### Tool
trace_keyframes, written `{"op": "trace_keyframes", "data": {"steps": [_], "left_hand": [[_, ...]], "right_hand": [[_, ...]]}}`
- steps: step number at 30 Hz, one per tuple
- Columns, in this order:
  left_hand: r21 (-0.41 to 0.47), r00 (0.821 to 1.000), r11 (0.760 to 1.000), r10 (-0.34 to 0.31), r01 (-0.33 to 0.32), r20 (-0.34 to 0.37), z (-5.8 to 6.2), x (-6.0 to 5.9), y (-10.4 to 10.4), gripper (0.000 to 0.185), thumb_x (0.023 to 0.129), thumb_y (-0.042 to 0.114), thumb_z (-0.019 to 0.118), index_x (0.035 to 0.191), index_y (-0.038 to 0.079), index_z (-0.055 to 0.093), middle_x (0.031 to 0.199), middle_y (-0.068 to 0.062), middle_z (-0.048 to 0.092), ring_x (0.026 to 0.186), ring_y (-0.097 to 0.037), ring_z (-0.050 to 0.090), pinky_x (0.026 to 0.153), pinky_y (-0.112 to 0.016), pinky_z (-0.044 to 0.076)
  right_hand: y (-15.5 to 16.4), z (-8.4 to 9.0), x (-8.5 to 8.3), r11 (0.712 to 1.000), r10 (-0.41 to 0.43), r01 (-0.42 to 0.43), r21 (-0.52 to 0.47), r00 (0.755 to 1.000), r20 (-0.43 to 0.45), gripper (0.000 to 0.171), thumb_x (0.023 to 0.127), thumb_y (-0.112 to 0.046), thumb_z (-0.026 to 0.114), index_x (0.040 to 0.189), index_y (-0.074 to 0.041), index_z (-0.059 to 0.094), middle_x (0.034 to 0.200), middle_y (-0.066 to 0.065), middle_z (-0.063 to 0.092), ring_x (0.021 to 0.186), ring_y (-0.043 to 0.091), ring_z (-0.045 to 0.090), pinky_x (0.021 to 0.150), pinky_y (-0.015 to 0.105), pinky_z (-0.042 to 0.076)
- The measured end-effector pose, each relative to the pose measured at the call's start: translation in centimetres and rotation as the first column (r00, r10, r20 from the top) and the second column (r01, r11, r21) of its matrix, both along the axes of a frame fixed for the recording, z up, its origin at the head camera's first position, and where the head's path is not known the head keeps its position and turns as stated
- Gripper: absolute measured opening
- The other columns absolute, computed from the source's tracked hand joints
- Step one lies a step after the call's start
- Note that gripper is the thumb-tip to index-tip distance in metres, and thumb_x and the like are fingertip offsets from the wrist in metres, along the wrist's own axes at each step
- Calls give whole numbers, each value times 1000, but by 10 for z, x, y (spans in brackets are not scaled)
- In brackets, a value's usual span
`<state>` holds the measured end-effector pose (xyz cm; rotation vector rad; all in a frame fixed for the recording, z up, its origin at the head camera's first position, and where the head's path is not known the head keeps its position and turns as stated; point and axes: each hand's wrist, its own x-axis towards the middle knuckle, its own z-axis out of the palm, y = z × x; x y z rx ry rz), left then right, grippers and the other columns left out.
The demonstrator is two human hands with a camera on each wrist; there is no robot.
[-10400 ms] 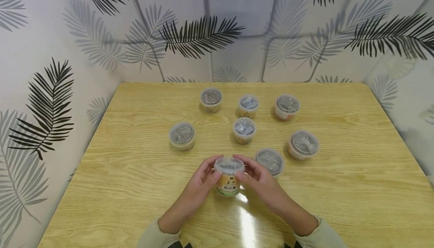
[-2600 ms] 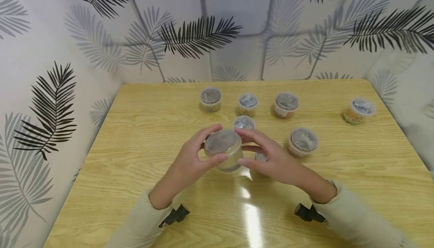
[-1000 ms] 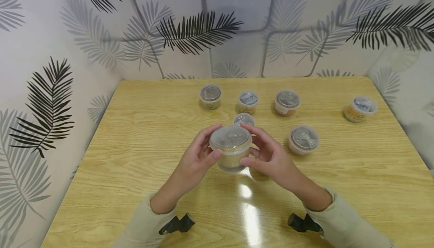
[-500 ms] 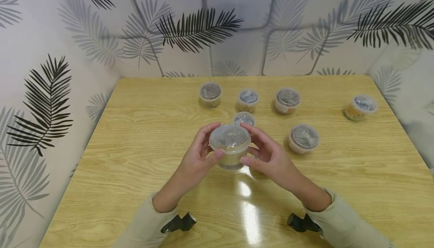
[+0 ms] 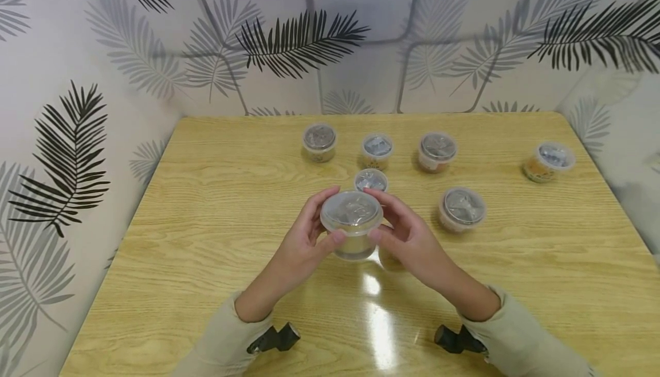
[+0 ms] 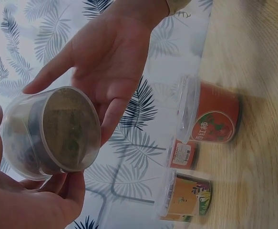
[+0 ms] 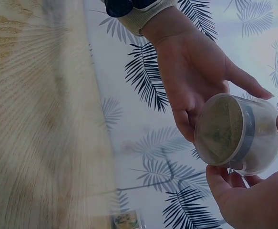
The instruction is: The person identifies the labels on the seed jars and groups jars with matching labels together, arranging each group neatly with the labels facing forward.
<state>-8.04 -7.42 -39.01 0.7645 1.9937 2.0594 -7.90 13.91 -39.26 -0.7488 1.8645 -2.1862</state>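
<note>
Above the middle of the pale wooden worktop point(image 5: 206, 205), a small round clear plastic tub with a clear lid and a tan filling point(image 5: 352, 223) was held clear of the surface between both hands. The left hand point(image 5: 304, 245) cupped its left side, thumb curled against the near wall and fingers wrapped round the far rim; the right hand point(image 5: 407, 239) mirrored it on the right side, so both hands were gripping the tub and neither was nearer than the other. The tub's axis stood close to upright, lid towards the head camera, and the wrist views showed its flat tan base point(image 6: 71, 129) facing down towards the worktop.

Taking the held tub as the landmark: directly behind it, and close, stood one small clear-lidded cup point(image 5: 370, 180). Farther behind lay a row of three lidded cups point(image 5: 377, 150). To its right, apart from the right hand, stood a reddish lidded cup point(image 5: 461, 209), and well off to the right, near the worktop's edge, an orange lidded cup point(image 5: 549, 161). Left of the tub and in front of it, towards the person's beige sleeves point(image 5: 227, 342), the worktop was bare wood, the widest free room.
</note>
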Motion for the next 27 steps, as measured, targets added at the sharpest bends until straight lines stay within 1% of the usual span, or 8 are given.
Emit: {"op": "trace_keyframes", "data": {"steps": [2,4,6,9,12,17,23,27], "left_hand": [[13,1000,1000,-13,13,-4,0,0,-1,72,90,45,55,144,9,24,135,-11,41,121,-22,42,101,-34,37],[27,999,999,-25,25,-23,0,1,-2,67,94,43,50,144,8,24,137,-11,39,125,-23,40,102,-32,35],[36,998,999,-27,28,-50,0,1,-2,59,98,37,46,144,8,25,140,-11,38,128,-23,38,104,-33,34],[39,996,999,-18,21,-86,1,1,-3,51,101,27,41,144,5,26,142,-12,37,130,-22,36,106,-35,31],[42,994,999,-11,15,-111,1,1,-3,47,102,20,38,144,3,26,142,-13,37,131,-22,35,107,-36,30],[43,991,999,4,2,-134,1,1,-3,44,102,15,37,143,3,27,140,-13,39,129,-24,37,106,-37,32],[39,992,999,28,-23,-125,0,0,-3,46,101,18,41,143,5,30,139,-12,41,127,-23,40,104,-36,35],[38,996,999,3,0,-89,-2,0,-3,52,99,27,45,144,6,29,138,-12,41,124,-24,42,101,-35,38]], "right_hand": [[1,0,0,1000,-14,14,28,1000,-4,55,94,-10,56,143,-4,32,143,13,35,129,26,37,103,34,36],[2,0,0,998,-32,32,60,999,-13,54,95,-15,54,143,-6,32,142,12,37,129,25,37,102,32,37],[3,0,0,996,-48,49,78,999,-14,52,96,-17,53,143,-8,32,140,11,40,128,24,39,101,31,37],[4,1,0,995,-64,65,73,998,-13,50,97,-16,51,142,-7,33,136,12,43,124,25,42,99,31,40],[4,1,0,996,-75,75,54,997,-6,49,96,-13,51,141,-5,34,136,13,43,124,25,42,99,31,39],[6,3,3,993,-110,109,53,994,1,46,96,-10,51,139,-4,37,137,12,43,128,24,39,102,30,36],[7,5,5,991,-107,108,76,994,-9,47,97,-11,49,141,-4,36,140,12,40,130,24,36,104,30,33],[7,4,6,995,-81,81,60,997,-4,48,97,-12,49,142,-5,34,141,12,39,130,24,36,104,30,34]]}}
